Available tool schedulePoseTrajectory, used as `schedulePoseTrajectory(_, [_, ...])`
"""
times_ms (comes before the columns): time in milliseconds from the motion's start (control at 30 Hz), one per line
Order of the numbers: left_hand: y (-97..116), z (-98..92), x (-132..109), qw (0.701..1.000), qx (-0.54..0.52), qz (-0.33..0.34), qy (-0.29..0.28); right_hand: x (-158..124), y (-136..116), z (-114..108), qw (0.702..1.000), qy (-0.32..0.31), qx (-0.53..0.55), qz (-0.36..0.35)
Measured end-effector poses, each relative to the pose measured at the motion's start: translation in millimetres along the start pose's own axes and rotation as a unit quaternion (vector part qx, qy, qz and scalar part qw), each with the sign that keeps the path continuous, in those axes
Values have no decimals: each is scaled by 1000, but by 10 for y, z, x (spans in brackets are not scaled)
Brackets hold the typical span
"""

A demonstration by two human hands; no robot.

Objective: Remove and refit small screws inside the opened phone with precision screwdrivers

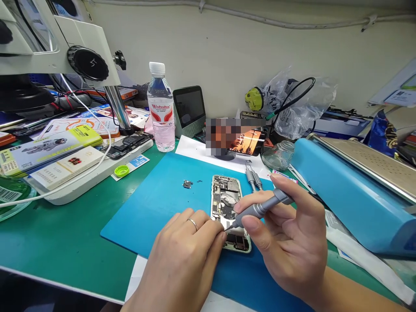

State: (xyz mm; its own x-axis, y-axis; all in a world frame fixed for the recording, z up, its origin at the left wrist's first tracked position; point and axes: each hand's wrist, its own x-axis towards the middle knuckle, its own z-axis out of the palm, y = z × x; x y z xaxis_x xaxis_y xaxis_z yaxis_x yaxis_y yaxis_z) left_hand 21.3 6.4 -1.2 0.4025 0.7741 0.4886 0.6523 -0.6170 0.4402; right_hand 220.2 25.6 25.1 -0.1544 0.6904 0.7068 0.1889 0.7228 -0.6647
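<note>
An opened phone (226, 190), its inner parts bare, lies face up on the blue mat (156, 186). My right hand (292, 238) is closed around a grey precision screwdriver (260, 208), held slanted with its thin tip pointing down and left over the phone's lower half. My left hand (188, 247), a ring on one finger, rests at the phone's lower left edge. Its thumb and forefinger are pressed together at the driver's tip; what they pinch, if anything, is hidden. Left of the phone sit a small camera-like module (187, 184) and a few tiny dark bits.
More grey screwdrivers (253, 177) lie behind the phone. At the back stand a water bottle (160, 108), a smart display (190, 108), a phone with a lit screen (248, 142) and a glass jar (279, 155). A blue machine (351, 199) flanks the right, a microscope stand (87, 56) the left.
</note>
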Motion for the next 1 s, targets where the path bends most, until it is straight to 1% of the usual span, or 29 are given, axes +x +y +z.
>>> schedulePoseTrajectory(300, [54,-11,50,1000,-12,-11,22,37,-21,8,999,11,18,24])
schedulePoseTrajectory(533, [73,-16,48,999,-23,-15,27,34,-24,5,999,12,31,35])
schedulePoseTrajectory(733, [74,20,27,998,-36,-16,42,54,-15,3,998,16,46,31])
schedulePoseTrajectory(1000, [70,27,24,998,-34,-18,44,68,-11,8,999,16,44,24])
